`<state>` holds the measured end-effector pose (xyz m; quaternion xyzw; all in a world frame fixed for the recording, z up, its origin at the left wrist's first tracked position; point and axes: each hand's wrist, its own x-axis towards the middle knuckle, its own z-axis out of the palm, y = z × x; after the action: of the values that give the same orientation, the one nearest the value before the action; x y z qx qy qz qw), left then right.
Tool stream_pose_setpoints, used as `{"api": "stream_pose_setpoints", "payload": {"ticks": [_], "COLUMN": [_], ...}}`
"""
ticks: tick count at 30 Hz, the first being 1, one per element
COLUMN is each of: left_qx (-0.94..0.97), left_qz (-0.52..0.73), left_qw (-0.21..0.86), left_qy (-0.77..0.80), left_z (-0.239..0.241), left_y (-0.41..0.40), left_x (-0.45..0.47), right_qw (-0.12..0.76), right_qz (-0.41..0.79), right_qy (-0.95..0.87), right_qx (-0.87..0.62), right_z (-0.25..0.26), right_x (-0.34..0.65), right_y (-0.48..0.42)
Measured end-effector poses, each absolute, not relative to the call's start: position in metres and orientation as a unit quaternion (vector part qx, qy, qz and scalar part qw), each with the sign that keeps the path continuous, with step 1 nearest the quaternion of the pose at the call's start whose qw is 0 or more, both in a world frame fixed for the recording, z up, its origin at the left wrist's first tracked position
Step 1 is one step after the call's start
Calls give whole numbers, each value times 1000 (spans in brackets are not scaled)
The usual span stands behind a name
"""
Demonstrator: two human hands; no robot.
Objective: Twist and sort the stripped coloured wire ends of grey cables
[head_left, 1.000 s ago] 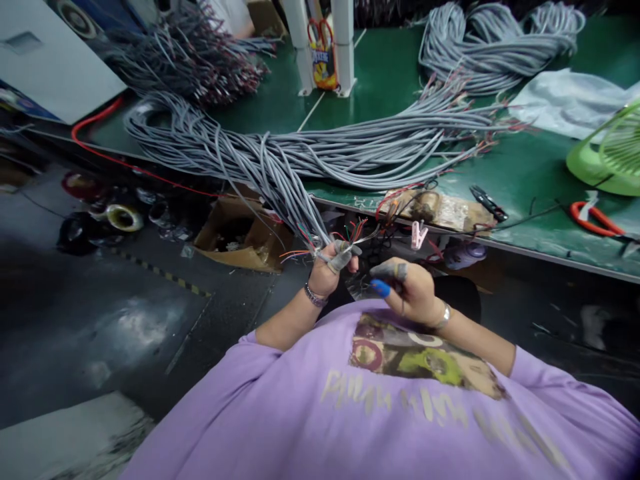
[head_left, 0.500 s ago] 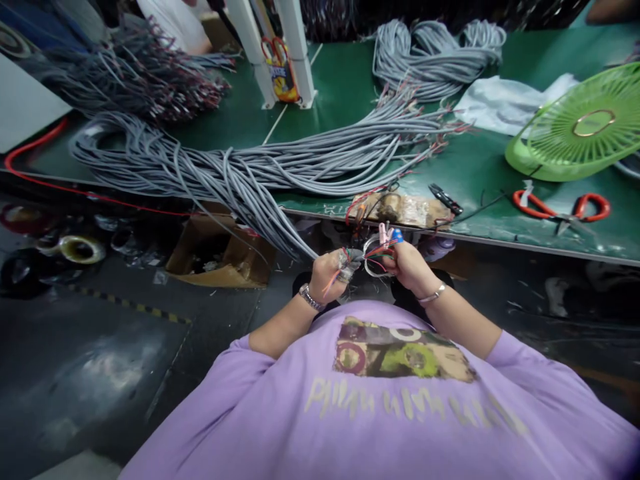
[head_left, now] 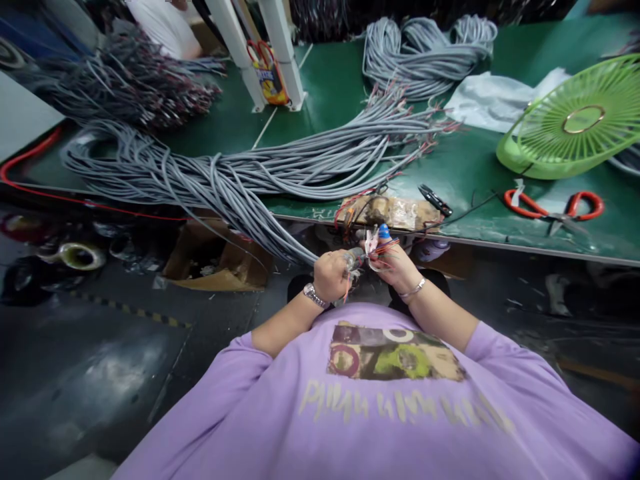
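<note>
A bundle of grey cables (head_left: 280,233) drapes off the bench edge into my left hand (head_left: 331,275), whose fingers are wrapped round its end. Thin coloured wires stick out of the cable ends past that fist. My right hand (head_left: 397,265) is closed just to the right, pinching the thin coloured wires (head_left: 385,247); a blue cover (head_left: 384,231) sits on one fingertip. A small pink-and-white piece (head_left: 371,243) shows at the pinch, its kind unclear. Both hands are close together below the bench edge, in front of my body.
On the green bench (head_left: 330,80) lie coiled grey cables (head_left: 425,57), red-handled scissors (head_left: 553,210), black nippers (head_left: 435,200) and a green fan (head_left: 575,127). A white post (head_left: 283,53) stands at the back. Below is a cardboard box (head_left: 215,260). Another person's white sleeve (head_left: 163,27) shows at far left.
My right hand has moved left, closer to my left hand, bringing the coloured wires nearer the cable ends. My left hand keeps its hold. The whole view has shifted slightly.
</note>
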<state>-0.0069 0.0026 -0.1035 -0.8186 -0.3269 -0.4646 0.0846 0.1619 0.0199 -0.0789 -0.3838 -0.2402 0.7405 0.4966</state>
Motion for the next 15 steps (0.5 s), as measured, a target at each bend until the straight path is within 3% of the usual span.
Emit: {"api": "stream_pose_setpoints", "payload": {"ticks": [10, 15], "left_qx": [-867, -885], "left_qz": [-382, -349], "left_qw": [3, -12], "left_qy": [-321, -307], "left_z": [-117, -115], "left_y": [8, 11], "left_x": [-12, -15], "right_qw": [488, 533], "right_qz": [773, 743], "right_qy": [-189, -207], "right_qx": [-358, -347], "right_z": [-72, -62], "right_x": [165, 161], "right_y": [17, 13]}}
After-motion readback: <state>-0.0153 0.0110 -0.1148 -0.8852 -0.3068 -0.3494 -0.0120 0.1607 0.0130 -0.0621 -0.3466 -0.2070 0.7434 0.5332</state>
